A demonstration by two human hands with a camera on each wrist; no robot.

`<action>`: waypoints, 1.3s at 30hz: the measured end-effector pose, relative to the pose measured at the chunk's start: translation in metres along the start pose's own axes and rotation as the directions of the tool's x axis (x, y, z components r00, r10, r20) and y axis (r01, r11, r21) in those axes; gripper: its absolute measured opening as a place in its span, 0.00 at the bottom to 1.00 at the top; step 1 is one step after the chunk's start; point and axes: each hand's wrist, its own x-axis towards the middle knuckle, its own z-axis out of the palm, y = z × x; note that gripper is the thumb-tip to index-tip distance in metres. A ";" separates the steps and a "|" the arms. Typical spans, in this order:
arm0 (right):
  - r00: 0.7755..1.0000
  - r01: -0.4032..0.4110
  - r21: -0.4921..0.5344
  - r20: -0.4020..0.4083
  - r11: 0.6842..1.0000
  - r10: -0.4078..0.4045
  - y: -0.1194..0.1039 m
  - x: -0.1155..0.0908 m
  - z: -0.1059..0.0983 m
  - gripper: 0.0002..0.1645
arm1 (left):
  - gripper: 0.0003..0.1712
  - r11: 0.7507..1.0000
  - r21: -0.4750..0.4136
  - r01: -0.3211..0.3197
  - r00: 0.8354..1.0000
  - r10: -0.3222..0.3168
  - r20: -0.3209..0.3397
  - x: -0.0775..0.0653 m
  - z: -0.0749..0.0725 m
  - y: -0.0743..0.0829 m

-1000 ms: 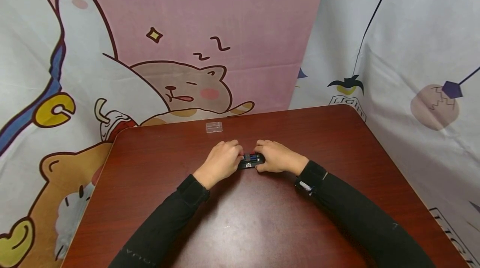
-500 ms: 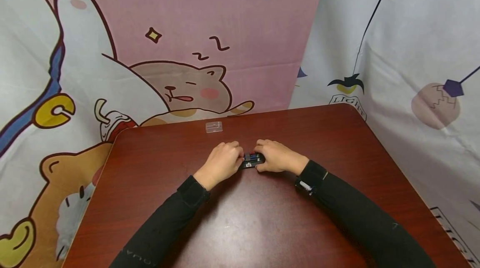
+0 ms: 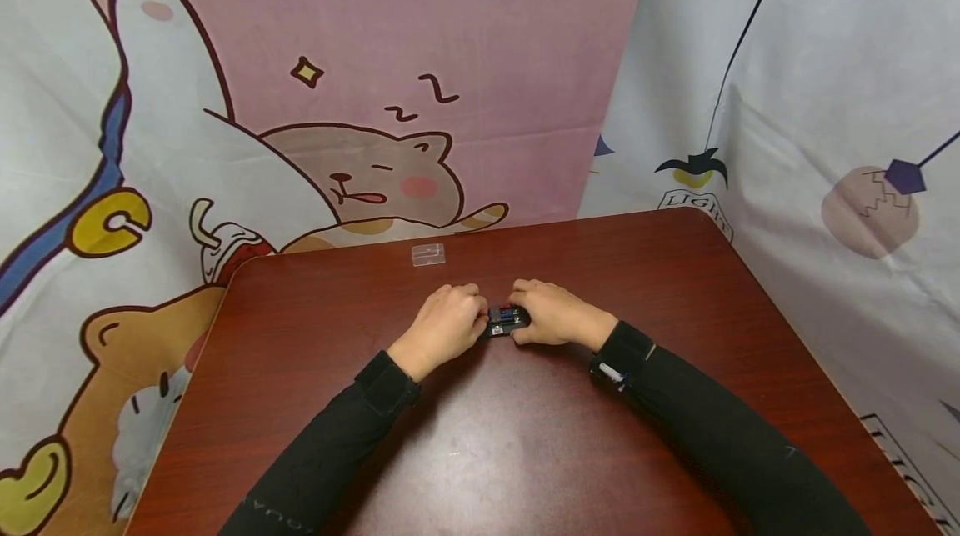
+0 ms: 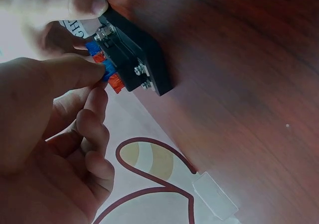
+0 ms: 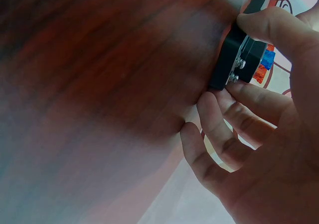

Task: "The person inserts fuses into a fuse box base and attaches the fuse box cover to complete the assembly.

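A small black fuse block [image 3: 506, 328] with metal screw terminals sits between the two hands on the table. Blue and orange-red blade fuses stand in a row along it. My left hand [image 3: 442, 323] is at its left end; in the left wrist view, the thumb and forefinger pinch a blue blade fuse [image 4: 108, 70]. Whether that fuse is fully seated is hidden by the fingers. My right hand [image 3: 558, 315] grips the block's right end, its thumb on one long side and fingers on the other, as the right wrist view shows with the black base [image 5: 232, 55].
A clear plastic cover [image 3: 428, 254] lies near the back edge of the reddish-brown table [image 3: 525, 453], beyond the left hand. A cartoon-printed cloth [image 3: 525, 61] hangs right behind the table and along its sides.
The left hand's fingers have shifted very slightly to the right over the block's left end. The right hand and the clear cover have stayed in place.
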 end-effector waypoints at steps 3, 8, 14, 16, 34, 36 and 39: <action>1.000 -0.002 0.001 -0.001 1.000 0.002 0.000 0.000 0.001 0.37 | 0.04 1.000 0.002 -0.003 1.000 0.003 0.002 0.000 0.000 0.000; 1.000 -0.001 -0.003 -0.003 1.000 0.001 0.001 0.000 0.002 0.36 | 0.04 1.000 0.002 -0.003 1.000 0.003 0.009 0.001 0.000 0.000; 1.000 -0.018 -0.001 0.006 1.000 0.018 0.001 0.000 -0.001 0.39 | 0.04 1.000 0.006 -0.008 1.000 0.008 0.008 0.004 -0.001 0.001; 1.000 -0.021 0.002 0.009 1.000 0.021 0.001 0.000 -0.001 0.39 | 0.03 1.000 0.004 -0.012 1.000 0.012 0.003 0.004 -0.001 0.002; 1.000 -0.025 0.014 0.018 1.000 0.025 0.003 0.000 0.001 0.40 | 0.04 1.000 -0.011 0.019 1.000 -0.019 0.004 0.004 0.001 0.008; 1.000 -0.026 0.017 0.018 1.000 0.025 0.003 0.000 0.001 0.40 | 0.04 1.000 -0.011 0.020 1.000 -0.020 0.003 0.005 0.001 0.007; 1.000 -0.013 0.014 0.013 1.000 0.013 0.003 0.001 0.002 0.40 | 0.03 1.000 -0.013 0.026 1.000 -0.025 0.008 0.004 0.002 0.007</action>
